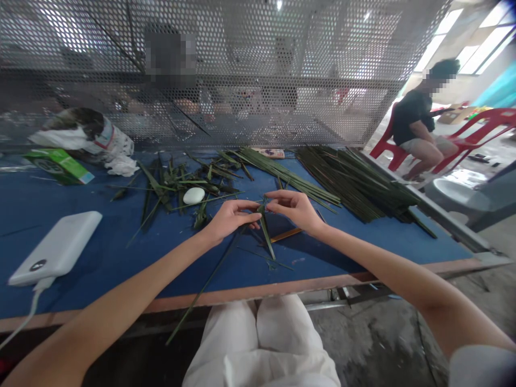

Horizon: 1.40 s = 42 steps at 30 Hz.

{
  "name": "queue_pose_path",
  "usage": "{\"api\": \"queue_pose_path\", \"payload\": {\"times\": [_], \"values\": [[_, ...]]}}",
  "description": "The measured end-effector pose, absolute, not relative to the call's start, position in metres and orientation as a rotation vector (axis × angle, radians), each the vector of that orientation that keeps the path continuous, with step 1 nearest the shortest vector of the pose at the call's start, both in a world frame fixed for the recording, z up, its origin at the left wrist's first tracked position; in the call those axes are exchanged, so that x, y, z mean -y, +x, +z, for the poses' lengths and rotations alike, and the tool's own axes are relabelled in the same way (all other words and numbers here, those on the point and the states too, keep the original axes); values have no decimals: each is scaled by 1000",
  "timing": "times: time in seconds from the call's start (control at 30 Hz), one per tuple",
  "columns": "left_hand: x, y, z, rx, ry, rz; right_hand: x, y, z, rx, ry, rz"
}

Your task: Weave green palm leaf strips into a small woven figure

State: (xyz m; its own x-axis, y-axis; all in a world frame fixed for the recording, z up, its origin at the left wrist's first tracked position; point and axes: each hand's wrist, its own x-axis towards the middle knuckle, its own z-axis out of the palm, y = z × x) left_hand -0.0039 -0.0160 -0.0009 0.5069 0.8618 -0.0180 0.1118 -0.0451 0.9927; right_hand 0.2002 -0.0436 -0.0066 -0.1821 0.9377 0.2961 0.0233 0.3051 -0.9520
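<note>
Near the middle of the blue table, both my hands meet over a green leaf strip [266, 239]. My left hand [236, 217] pinches it between thumb and fingers from the left, and a long thin tail hangs past the table's front edge. On the other side my right hand [296, 209] has its fingertips bent and pressed together at the strip's upper end. What exactly lies between those fingertips is too small to make out. A yellow stick-like tool [286, 235] rests on the table below my right hand. A white egg-shaped object [194, 195] lies left of my hands.
Cut leaf scraps [161, 188] are scattered at the back left. Long leaf strips [346, 180] lie in bundles at the back right. A white power bank [56, 248], a green box [59, 165] and a bag [86, 134] are at left. Perforated metal [242, 70] stands behind; a person [419, 118] sits beyond.
</note>
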Motion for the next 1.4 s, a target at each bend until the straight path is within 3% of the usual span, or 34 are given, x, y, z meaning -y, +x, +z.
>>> {"api": "queue_pose_path", "payload": {"times": [0.43,0.73,1.4], "values": [[20,0,-2,-879,1691,819,43,199,2,1656,-995,806],[23,0,-4,-905,1709,892,50,202,5,1819,-959,313],[25,4,-10,-855,1508,1039,50,188,-13,1960,-834,30]]}}
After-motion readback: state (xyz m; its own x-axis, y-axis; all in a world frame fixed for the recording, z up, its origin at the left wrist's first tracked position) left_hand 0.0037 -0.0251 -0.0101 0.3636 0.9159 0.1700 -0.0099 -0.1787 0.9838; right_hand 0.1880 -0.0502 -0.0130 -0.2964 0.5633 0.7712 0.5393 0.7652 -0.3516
